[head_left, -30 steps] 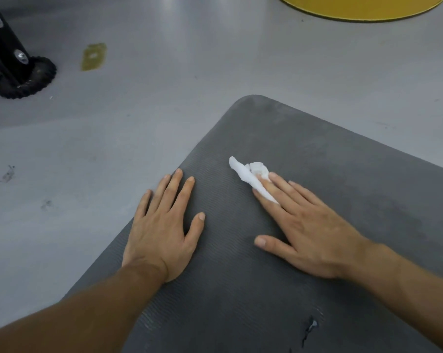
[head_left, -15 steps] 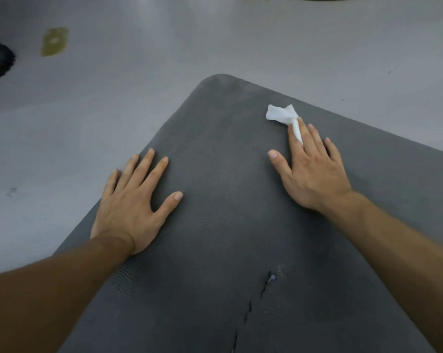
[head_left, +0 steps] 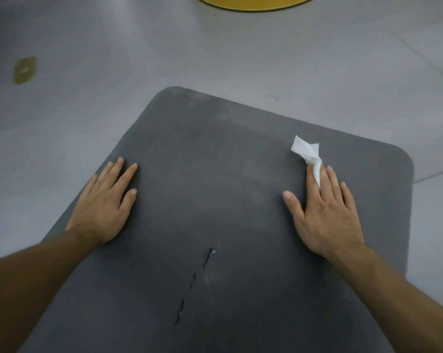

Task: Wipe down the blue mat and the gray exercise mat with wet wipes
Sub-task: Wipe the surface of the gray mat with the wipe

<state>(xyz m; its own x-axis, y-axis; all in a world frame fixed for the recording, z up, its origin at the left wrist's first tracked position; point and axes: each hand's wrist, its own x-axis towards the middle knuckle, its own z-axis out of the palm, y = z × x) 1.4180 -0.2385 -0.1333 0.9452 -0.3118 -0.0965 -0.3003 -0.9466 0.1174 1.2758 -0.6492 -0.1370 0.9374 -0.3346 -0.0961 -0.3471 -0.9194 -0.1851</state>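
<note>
The gray exercise mat [head_left: 215, 174] lies on the floor and fills most of the view, with its far rounded corners showing. My left hand [head_left: 104, 202] rests flat on the mat's left edge, fingers straight. My right hand [head_left: 324, 210] lies flat near the mat's far right corner with straight fingers. It presses a crumpled white wet wipe [head_left: 307, 151] against the mat. The wipe sticks out past the fingertips, and a strip of it runs between the index and middle fingers. No blue mat is in view.
A jagged tear [head_left: 197, 278] runs along the mat's middle toward me. Gray floor [head_left: 164, 47] surrounds the mat. The rim of a yellow round object [head_left: 253, 2] is at the top edge, and a yellowish patch [head_left: 24, 70] marks the floor at left.
My right hand has slid the wipe from the mat's middle out toward its far right corner. The left hand stays flat on the left edge. The view has shifted.
</note>
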